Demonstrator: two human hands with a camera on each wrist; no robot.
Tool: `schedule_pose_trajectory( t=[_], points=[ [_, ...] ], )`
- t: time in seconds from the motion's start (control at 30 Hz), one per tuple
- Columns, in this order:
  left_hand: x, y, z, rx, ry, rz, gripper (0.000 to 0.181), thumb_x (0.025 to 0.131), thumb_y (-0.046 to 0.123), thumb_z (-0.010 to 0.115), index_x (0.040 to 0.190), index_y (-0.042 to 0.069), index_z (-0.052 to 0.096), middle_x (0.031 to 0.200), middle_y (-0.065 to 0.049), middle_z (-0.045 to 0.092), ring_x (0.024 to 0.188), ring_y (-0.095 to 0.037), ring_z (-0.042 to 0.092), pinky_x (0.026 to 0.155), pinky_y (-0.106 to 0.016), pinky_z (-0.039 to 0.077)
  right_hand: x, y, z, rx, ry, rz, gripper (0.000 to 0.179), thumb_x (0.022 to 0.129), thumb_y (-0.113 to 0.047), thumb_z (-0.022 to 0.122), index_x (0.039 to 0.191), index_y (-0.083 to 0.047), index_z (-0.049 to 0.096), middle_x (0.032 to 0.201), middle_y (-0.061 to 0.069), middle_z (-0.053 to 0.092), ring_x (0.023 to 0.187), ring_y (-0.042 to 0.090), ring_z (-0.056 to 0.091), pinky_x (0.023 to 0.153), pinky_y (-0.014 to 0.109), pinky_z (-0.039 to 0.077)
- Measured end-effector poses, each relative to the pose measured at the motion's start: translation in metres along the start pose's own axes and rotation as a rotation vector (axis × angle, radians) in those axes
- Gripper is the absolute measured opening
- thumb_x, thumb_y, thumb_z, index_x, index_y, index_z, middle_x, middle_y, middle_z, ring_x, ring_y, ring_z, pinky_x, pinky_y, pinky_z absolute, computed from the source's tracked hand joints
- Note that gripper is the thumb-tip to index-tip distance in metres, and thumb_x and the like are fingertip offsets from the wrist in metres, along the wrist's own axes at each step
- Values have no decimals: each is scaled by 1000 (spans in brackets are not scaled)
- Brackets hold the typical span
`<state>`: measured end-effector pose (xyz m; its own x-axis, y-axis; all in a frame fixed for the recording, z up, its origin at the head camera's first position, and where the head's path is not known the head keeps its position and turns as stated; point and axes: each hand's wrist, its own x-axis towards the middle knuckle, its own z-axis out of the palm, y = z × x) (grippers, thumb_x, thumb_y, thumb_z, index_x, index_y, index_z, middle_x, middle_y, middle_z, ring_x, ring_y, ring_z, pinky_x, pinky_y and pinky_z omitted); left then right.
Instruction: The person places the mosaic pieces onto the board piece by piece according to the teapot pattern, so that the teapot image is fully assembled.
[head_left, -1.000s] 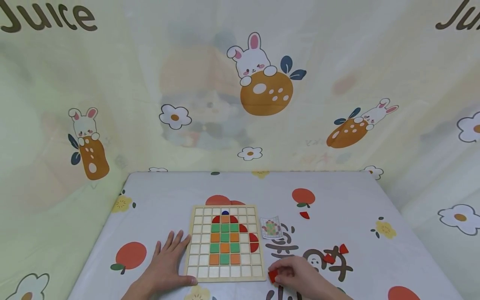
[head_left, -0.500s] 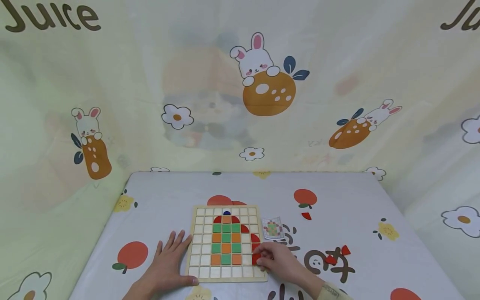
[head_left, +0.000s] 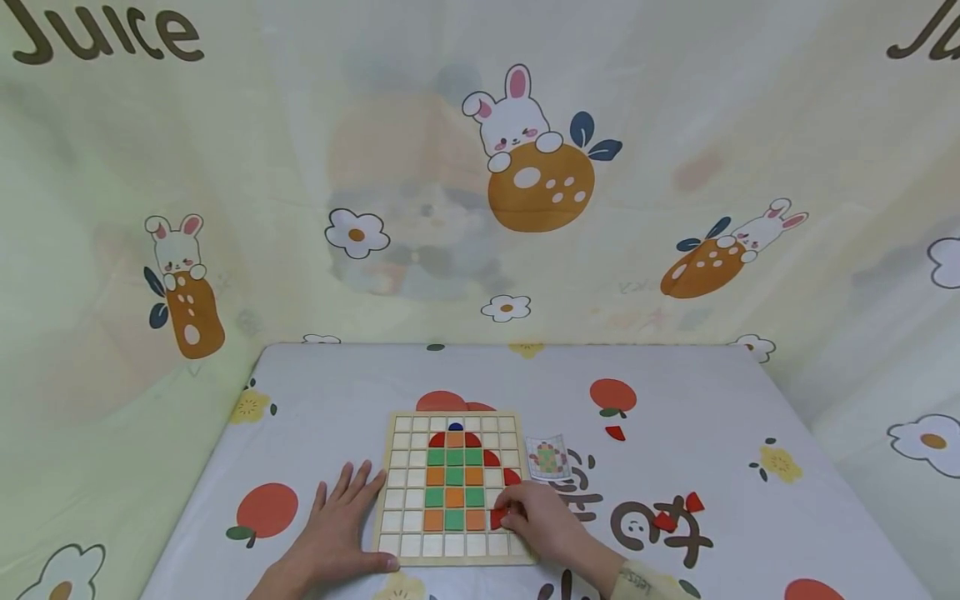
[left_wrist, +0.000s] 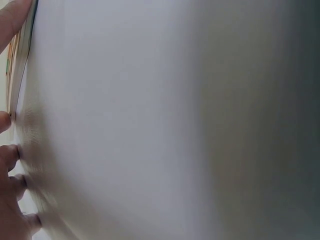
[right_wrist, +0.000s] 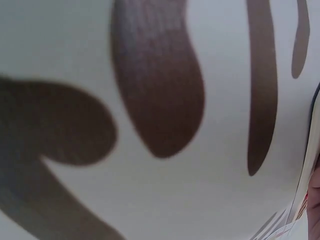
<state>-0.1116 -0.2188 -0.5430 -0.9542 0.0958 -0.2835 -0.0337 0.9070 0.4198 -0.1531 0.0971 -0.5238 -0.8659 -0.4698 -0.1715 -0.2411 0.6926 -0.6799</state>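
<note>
A wooden grid board [head_left: 412, 547] lies on the table, with green, orange, red and blue tiles in some of its cells. My left hand [head_left: 337, 523] rests flat at the board's left side, fingers spread, with the thumb at its near left corner. In the left wrist view, the board's edge [left_wrist: 22, 60] shows beside the thumb. My right hand [head_left: 543, 518] reaches over the right columns and pinches a red tile [head_left: 497, 518] at the board, right of an orange tile [head_left: 475, 520]. The right hand partly hides this tile and the cells around it.
A small pattern card [head_left: 548, 457] lies just right of the board. Loose red pieces lie farther right: one alone [head_left: 615, 433] towards the back, and a red piece [head_left: 663, 522] close to another red piece [head_left: 694, 502]. A printed cloth [head_left: 315, 383] covers the table.
My right hand has brought the red tile from the table beside the board's near right corner onto the board, then shifted it slightly left. My left hand has stayed in place.
</note>
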Motion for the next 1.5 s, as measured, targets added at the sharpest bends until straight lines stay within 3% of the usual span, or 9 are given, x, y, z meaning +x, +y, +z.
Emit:
schedule_pose_trajectory(
  t=[0.4, 0.63, 0.93, 1.13, 1.33, 1.5],
  points=[
    [-1, 1, -2, -10, -5, -8, 132, 51, 79, 83, 159, 17, 39, 170, -12, 26, 160, -41, 8, 121, -77, 5, 3, -5, 1, -49, -10, -24, 8, 92, -9, 74, 98, -15, 76, 89, -6, 67, 73, 6, 50, 64, 19, 44],
    [-1, 1, -2, -11, -3, -6, 131, 51, 78, 84, 159, 18, 39, 170, -12, 27, 159, -41, 9, 120, -78, 6, -7, 0, -21, -10, 20, 22, 15, 94, -9, 72, 108, -13, 75, 92, -5, 65, 79, 11, 51, 63, 20, 42],
    [-2, 2, -3, -2, -1, -13, 132, 50, 77, 84, 159, 18, 39, 170, -12, 26, 159, -41, 9, 120, -78, 6, -36, 40, -70, 27, 157, 205, 24, 91, -10, 76, 115, -13, 74, 92, -4, 68, 81, 12, 56, 63, 18, 51],
    [-1, 2, -4, -2, -13, -18, 132, 51, 78, 83, 159, 16, 39, 170, -13, 26, 159, -43, 9, 119, -79, 5, -54, 79, -107, -38, 236, 276, 24, 94, -7, 71, 119, -8, 72, 93, -1, 68, 85, 14, 61, 65, 18, 53],
    [-1, 1, -4, -8, -21, -16, 132, 51, 79, 83, 159, 16, 38, 170, -13, 25, 159, -42, 8, 119, -79, 5, -73, 118, -138, -107, 258, 330, 27, 97, -7, 68, 123, -3, 70, 100, 5, 70, 86, 18, 61, 62, 19, 52],
    [0, 1, -3, -11, -25, -15, 133, 52, 81, 81, 159, 16, 38, 170, -13, 25, 159, -42, 7, 120, -78, 4, -86, 144, -151, -163, 231, 361, 26, 97, -7, 66, 122, 0, 69, 99, 5, 68, 87, 18, 60, 66, 22, 53]
  ],
)
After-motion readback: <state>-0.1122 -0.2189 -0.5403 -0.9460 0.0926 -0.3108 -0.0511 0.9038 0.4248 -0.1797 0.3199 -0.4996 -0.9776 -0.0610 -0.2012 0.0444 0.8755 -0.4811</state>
